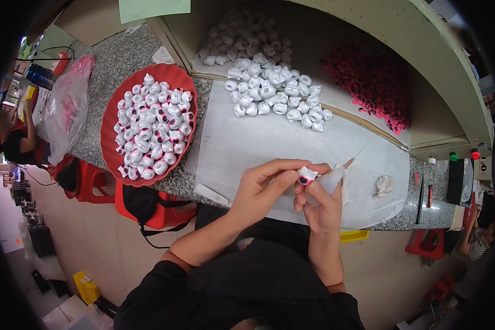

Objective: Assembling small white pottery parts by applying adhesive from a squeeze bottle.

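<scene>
My left hand (pixel 264 187) pinches a small white ring-shaped piece with a pink and black centre (pixel 306 176) between thumb and fingers. My right hand (pixel 323 203) touches the same piece with its thumb and grips a translucent squeeze bottle (pixel 335 177) whose thin nozzle points up to the right. Both hands hover over a white sheet (pixel 242 137) on the grey stone counter. A red bowl (pixel 109 140) to the left is full of similar white pieces (pixel 151 126). Beyond the sheet lies a loose heap of white pieces (pixel 272 91).
A pile of dark red small parts (pixel 371 82) lies at the back right in a shallow box. A crumpled white wad (pixel 384 186) sits right of my hands. A clear plastic bag (pixel 66 107) lies far left. Red stools (pixel 93 181) stand under the counter. Other people sit at both edges.
</scene>
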Tool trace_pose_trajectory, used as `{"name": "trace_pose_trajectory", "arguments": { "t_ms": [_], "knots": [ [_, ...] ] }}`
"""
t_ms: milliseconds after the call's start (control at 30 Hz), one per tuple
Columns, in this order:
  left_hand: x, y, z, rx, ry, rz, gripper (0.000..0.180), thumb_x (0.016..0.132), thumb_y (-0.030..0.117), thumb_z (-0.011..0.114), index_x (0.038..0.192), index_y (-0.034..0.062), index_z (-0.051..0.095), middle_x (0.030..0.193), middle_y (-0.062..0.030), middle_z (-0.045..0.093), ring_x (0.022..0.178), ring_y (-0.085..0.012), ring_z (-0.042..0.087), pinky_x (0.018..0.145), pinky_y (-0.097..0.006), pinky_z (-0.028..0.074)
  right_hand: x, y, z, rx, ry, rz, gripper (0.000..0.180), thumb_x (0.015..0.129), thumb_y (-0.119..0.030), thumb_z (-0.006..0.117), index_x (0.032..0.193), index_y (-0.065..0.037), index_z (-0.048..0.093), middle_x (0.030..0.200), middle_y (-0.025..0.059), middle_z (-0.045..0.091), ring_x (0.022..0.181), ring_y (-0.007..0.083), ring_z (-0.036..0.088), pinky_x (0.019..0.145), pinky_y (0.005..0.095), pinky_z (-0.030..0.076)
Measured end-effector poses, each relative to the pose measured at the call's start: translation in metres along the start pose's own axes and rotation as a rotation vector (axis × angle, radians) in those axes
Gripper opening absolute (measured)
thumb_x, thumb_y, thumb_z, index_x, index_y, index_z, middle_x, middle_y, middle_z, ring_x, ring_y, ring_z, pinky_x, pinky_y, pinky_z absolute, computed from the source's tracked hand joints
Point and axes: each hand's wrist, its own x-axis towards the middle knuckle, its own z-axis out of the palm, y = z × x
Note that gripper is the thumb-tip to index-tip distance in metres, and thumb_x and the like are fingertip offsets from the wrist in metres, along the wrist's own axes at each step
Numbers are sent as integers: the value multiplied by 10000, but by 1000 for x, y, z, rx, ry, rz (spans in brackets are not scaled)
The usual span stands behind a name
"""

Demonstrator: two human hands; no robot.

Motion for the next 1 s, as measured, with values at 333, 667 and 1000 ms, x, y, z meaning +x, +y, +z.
{"name": "trace_pose_trajectory", "arguments": {
  "t_ms": [333,667,1000],
  "knots": [
    [-2,-4,-3,-85,-7,-62,208,809,70,474,980,-27,543,932,-102,567,848,-149,516,818,-323,383,1,4,-3,50,-37,26,247,744,-80,539,968,-12,461,741,130,517,511,141,487,404,239,419],
    [-7,-12,-8,92,-169,370,188,717,63,596,896,10,573,945,-157,565,893,-270,547,920,-449,282,-19,-9,3,-297,-140,-306,233,656,63,619,865,35,522,749,114,552,591,149,543,495,232,454],
    [-14,-13,1,157,-67,422,187,765,136,563,911,22,537,904,-126,558,921,-242,528,931,-473,250,-23,-11,11,-331,-45,-240,214,660,49,627,847,37,523,718,105,551,603,137,544,510,219,453]
  ]
}}
